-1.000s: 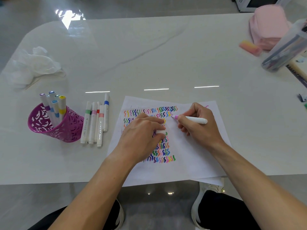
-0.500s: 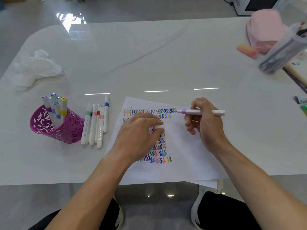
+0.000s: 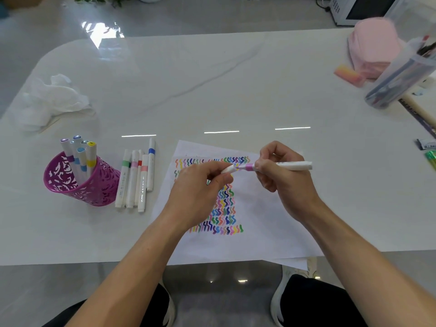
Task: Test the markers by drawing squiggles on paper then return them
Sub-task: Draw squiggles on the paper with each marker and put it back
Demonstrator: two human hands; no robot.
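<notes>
My right grip (image 3: 285,185) is closed round a white marker (image 3: 292,165) with a pink band, held level above the paper (image 3: 266,220). My left grip (image 3: 200,192) pinches the cap (image 3: 227,170) at the marker's tip; I cannot tell whether it is seated.

The paper, covered in coloured squiggles, lies at the near edge of the worktop (image 3: 212,79), and one near corner overhangs. Bare surface stretches beyond the sheet and to its right.

Left of the sheet, five loose markers (image 3: 136,178) lie side by side. Just beside them stands a purple cup (image 3: 94,190) with several upright markers (image 3: 79,159) in it.

Far left lies a crumpled tissue (image 3: 52,100). Far right are a pink pouch (image 3: 375,50), a pink-orange block (image 3: 349,73) and a clear case (image 3: 401,76) of pens.
</notes>
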